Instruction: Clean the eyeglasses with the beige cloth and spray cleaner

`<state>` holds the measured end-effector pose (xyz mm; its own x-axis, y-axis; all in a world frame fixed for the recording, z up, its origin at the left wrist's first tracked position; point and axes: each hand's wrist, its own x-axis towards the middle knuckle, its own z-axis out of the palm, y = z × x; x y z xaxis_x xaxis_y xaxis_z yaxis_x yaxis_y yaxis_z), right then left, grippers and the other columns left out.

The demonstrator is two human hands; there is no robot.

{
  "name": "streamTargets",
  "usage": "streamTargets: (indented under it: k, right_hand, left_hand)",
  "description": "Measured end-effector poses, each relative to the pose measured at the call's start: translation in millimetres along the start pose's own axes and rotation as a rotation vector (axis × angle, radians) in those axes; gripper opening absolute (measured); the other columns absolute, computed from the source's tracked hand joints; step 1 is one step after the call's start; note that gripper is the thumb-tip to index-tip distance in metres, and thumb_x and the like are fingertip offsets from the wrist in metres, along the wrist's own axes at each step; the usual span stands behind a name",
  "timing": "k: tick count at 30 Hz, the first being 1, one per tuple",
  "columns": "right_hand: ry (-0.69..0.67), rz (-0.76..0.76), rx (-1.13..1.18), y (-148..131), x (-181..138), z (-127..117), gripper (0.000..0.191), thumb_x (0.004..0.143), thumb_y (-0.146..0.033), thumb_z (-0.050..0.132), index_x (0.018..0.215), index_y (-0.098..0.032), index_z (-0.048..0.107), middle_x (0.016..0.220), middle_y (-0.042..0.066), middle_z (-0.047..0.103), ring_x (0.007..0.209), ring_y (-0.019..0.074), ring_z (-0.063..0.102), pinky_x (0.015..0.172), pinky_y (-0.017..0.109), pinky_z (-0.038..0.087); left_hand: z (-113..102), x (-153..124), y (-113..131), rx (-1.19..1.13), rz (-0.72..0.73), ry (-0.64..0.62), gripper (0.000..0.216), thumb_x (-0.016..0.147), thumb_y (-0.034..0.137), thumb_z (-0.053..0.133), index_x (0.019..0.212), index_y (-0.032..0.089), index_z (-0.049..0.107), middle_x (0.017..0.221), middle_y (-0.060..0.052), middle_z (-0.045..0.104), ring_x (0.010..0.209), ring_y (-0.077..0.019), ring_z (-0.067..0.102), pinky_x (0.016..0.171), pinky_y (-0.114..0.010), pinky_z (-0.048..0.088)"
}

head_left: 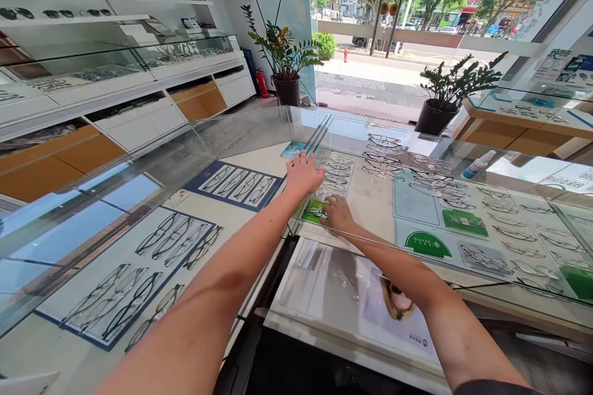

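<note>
My left hand (303,174) lies flat with fingers spread on the glass top (259,129) of a display counter, near the seam between two cases. My right hand (337,212) reaches inside the right case under the glass, its fingers curled down on a pair of eyeglasses (316,212) that rests on a green card. Rows of eyeglasses (336,173) lie on a white tray just beyond both hands. I cannot tell whether the right fingers grip the frame or only touch it.
More eyeglasses on blue-edged trays (139,278) fill the left case. A spray bottle (478,164) stands on the right glass. A printed poster (398,315) lies on the lower shelf. Two potted plants (287,68) stand by the window; wall shelves run along the left.
</note>
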<state>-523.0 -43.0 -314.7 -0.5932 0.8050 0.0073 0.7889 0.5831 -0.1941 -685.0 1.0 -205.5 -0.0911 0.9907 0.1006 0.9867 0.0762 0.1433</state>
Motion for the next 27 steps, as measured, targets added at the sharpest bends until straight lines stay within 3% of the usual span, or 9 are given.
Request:
streamTargets:
  k: [8, 13, 18, 27]
  right_hand:
    - [0.004, 0.061, -0.041, 5.2, 25.5, 0.9, 0.037, 0.104, -0.024, 0.051, 0.116, -0.017, 0.085, 0.137, 0.017, 0.074, 0.137, 0.0351, 0.055, 0.115, 0.047, 0.039]
    - [-0.073, 0.086, -0.069, 12.9, 42.9, -3.0, 0.034, 0.106, -0.029, 0.055, 0.112, -0.014, 0.084, 0.127, 0.020, 0.079, 0.132, 0.0346, 0.063, 0.117, 0.049, 0.041]
    - [-0.134, 0.107, -0.121, 12.5, 51.8, -5.7, 0.032, 0.105, -0.045, 0.069, 0.123, -0.018, 0.075, 0.135, 0.011, 0.073, 0.131, 0.0284, 0.066, 0.117, 0.055, 0.049]
    - [-0.211, 0.131, -0.170, 9.5, 59.3, -5.8, 0.038, 0.104, -0.042, 0.071, 0.134, -0.018, 0.069, 0.140, 0.012, 0.069, 0.124, 0.0279, 0.069, 0.107, 0.052, 0.060]
  left_hand:
    - [1.3, -1.4, -0.1, 0.006, 0.002, 0.014, 0.081, 0.108, 0.058, 0.025, 0.172, 0.009, 0.035, 0.182, -0.022, 0.022, 0.169, -0.0376, 0.020, 0.132, -0.058, 0.022]
    - [-0.8, -2.3, 1.4, 0.008, -0.006, 0.009, 0.080, 0.109, 0.057, 0.026, 0.172, 0.009, 0.036, 0.182, -0.022, 0.022, 0.169, -0.0371, 0.020, 0.132, -0.057, 0.022]
    - [-0.6, -1.6, 0.9, 0.013, -0.005, 0.008, 0.080, 0.109, 0.057, 0.027, 0.172, 0.009, 0.037, 0.182, -0.022, 0.022, 0.169, -0.0366, 0.021, 0.131, -0.056, 0.022]
    - [-1.1, -1.8, 0.7, 0.027, -0.006, 0.003, 0.081, 0.109, 0.058, 0.025, 0.173, 0.010, 0.035, 0.182, -0.021, 0.023, 0.169, -0.0368, 0.021, 0.132, -0.057, 0.023]
